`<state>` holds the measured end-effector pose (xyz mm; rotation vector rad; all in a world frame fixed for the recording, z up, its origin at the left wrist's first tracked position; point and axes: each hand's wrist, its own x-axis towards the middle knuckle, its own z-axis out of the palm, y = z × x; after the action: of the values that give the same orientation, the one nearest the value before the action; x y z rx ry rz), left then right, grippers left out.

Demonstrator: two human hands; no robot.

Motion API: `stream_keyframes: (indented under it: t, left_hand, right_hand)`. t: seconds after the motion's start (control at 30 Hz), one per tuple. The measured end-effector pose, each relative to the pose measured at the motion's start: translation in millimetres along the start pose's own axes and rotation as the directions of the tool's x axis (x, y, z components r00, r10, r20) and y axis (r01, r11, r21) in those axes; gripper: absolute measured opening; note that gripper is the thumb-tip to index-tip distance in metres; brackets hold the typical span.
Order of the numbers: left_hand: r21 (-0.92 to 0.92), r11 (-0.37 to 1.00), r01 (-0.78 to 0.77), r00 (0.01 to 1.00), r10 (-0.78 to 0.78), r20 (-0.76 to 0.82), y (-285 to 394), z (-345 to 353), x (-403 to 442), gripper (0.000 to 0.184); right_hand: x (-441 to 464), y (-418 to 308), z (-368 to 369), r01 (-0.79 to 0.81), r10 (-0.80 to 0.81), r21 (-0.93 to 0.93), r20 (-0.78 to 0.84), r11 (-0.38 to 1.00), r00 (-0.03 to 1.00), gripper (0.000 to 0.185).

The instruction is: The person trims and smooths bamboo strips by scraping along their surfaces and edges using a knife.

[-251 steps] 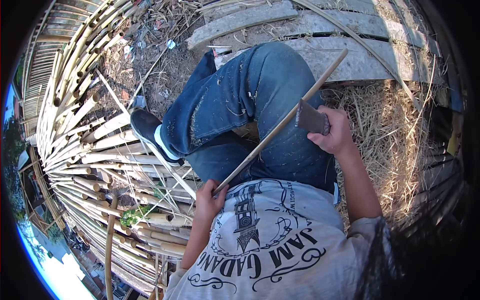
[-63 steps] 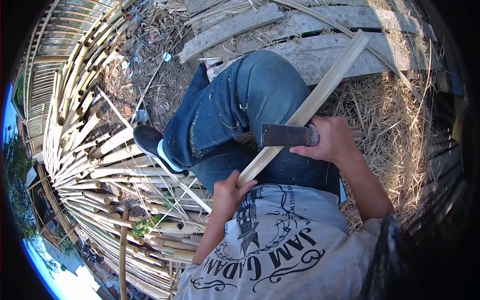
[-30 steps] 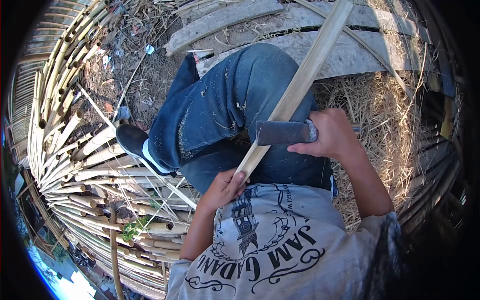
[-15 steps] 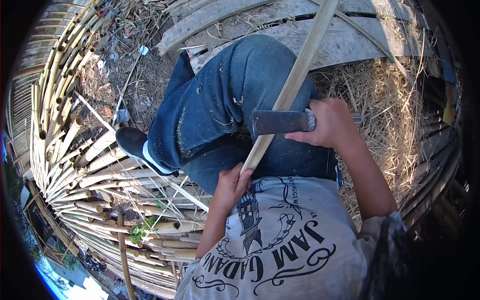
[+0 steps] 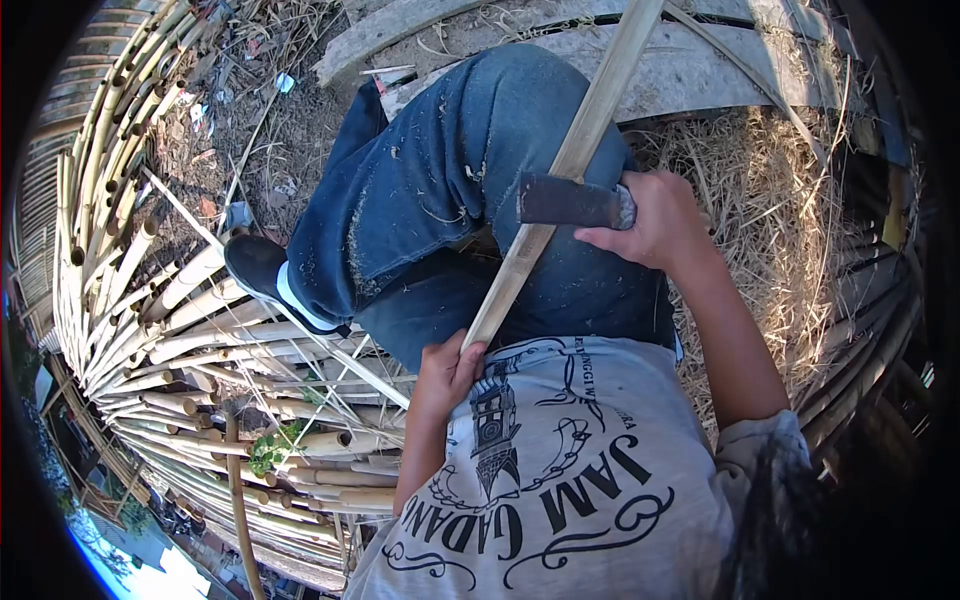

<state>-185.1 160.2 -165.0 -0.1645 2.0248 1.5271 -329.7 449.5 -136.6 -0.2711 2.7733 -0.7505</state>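
A long split bamboo strip (image 5: 588,128) slants across my thigh, from the top of the view down to my waist. Near its lower end, my left hand (image 5: 447,375) is closed around it. My right hand (image 5: 655,220) grips a knife with a broad dark blade (image 5: 568,202); a pale wrapping shows where the blade meets the hand, and the fingers cover most of the handle. The blade lies across the strip, over my jeans (image 5: 530,110). Whether the edge bites into the bamboo cannot be made out.
Stacked bamboo poles (image 5: 190,365) fill the left side, their cut ends toward my foot. Wooden planks (image 5: 690,80) lie beyond my knee. Dry shavings (image 5: 770,240) cover the ground at right. A thin bamboo sliver (image 5: 745,72) rests over the planks.
The knife and my right hand have shifted slightly up in view along the strip. My left hand still holds the lower end, now a little further left. The camera view has tilted slightly.
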Motion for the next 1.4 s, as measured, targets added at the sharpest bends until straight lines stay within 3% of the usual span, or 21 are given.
stream_keyframes:
  t: [0.23, 0.3, 0.33, 0.43, 0.5, 0.6, 0.73, 0.8, 0.93, 1.0, 1.23, 1.4]
  left_hand:
    - [0.007, 1.000, -0.027, 0.999, 0.027, -0.022, -19, -10, -27, 0.029]
    - [0.129, 0.988, -0.082, 0.992, 0.093, -0.087, -34, -16, -44, 0.031]
    - [0.076, 0.996, 0.052, 0.997, -0.047, -0.063, -35, -19, -53, 0.033]
    - [0.124, 0.989, 0.080, 0.995, -0.072, -0.067, -35, -21, -61, 0.032]
    - [0.109, 0.993, 0.054, 0.996, -0.046, -0.079, -33, -20, -65, 0.032]
    - [0.109, 0.988, 0.110, 0.992, -0.103, -0.068, -31, -21, -67, 0.031]
    - [0.083, 0.995, 0.059, 0.996, -0.054, -0.065, -23, -24, -60, 0.029]
    - [0.119, 0.993, 0.020, 1.000, -0.022, 0.018, -15, -25, -44, 0.026]
    - [0.111, 0.993, 0.033, 0.998, -0.039, 0.053, 6, -16, -20, 0.025]
    - [0.188, 0.980, -0.061, 0.998, 0.062, 0.000, -15, -12, -30, 0.025]
    - [0.136, 0.981, 0.135, 0.991, -0.135, -0.014, -20, -19, -64, 0.029]
    - [0.115, 0.985, 0.132, 0.991, -0.132, -0.002, -40, -23, -83, 0.030]
  right_hand:
    - [-1, -6, -4, 0.048, -0.046, -0.117, 0.019, 0.992, 0.999, 0.070]
    - [0, -3, -2, -0.008, 0.006, -0.034, -0.063, 0.999, 0.998, 0.070]
    - [0, -4, -2, -0.004, 0.002, -0.030, -0.054, 1.000, 0.999, 0.070]
    - [-1, -12, 0, -0.044, 0.044, 0.032, -0.013, 0.999, 0.999, 0.070]
    - [-4, -12, -3, -0.007, 0.005, -0.084, -0.020, 0.996, 1.000, 0.070]
    - [-5, -12, -4, -0.020, 0.019, -0.050, -0.013, 0.999, 1.000, 0.070]
    - [-1, -4, -8, 0.059, -0.059, -0.025, 0.004, 0.998, 0.998, 0.070]
    - [-1, -5, -15, 0.153, -0.145, -0.080, 0.099, 0.985, 0.985, 0.071]
    - [1, -8, -23, 0.054, -0.041, -0.089, 0.137, 0.995, 0.990, 0.071]
    - [2, -1, -19, -0.048, 0.051, -0.039, 0.096, 0.998, 0.994, 0.071]
    - [0, -1, -4, 0.018, -0.019, 0.023, 0.056, 1.000, 0.998, 0.072]
    - [-1, -2, -4, 0.054, -0.051, -0.068, 0.048, 0.996, 0.998, 0.072]
